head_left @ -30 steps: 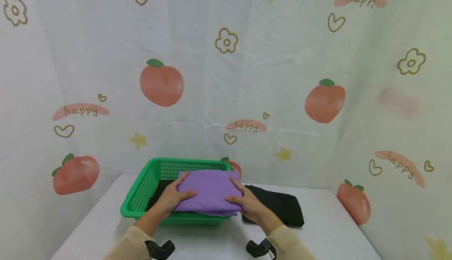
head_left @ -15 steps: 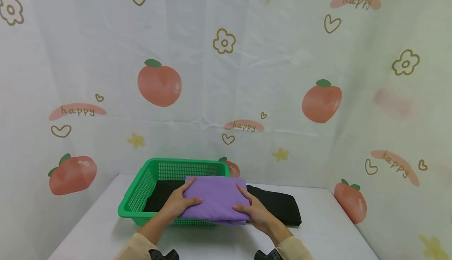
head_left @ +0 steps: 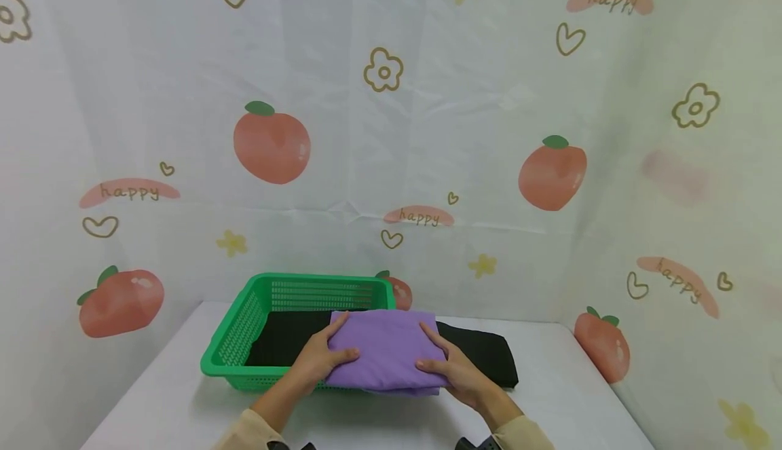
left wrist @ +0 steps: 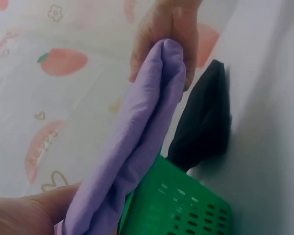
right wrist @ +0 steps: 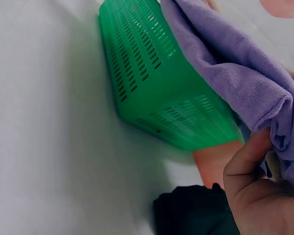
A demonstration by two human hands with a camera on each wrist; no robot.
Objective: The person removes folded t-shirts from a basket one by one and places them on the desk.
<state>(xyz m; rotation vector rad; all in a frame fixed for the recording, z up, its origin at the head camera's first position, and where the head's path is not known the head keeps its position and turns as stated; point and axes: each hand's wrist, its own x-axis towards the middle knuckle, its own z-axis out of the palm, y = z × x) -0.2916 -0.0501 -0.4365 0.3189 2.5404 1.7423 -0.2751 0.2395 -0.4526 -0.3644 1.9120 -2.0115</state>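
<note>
A folded purple cloth [head_left: 386, 348], perhaps a garment, is held up between both hands over the front right of the green basket [head_left: 214, 362]. My left hand [head_left: 316, 357] grips its left edge, thumb on top, and my right hand [head_left: 461, 372] grips the right edge the same way. The left wrist view shows the layered fold of the purple cloth [left wrist: 127, 132] from the side. Fingers under the cloth are mostly hidden in the head view. Inside the basket lies a folded black cloth [head_left: 287, 334], partly covered by the left hand and purple cloth.
Another folded black cloth [head_left: 489, 355] lies on the white table [head_left: 568, 382] to the right of the basket, partly behind my right hand. A white curtain [head_left: 391, 151] printed with peaches and hearts hangs behind the table.
Both hands have moved the purple cloth right and toward me, from above the basket to its front right. More of the black cloth in the basket shows. The view has shifted slightly.
</note>
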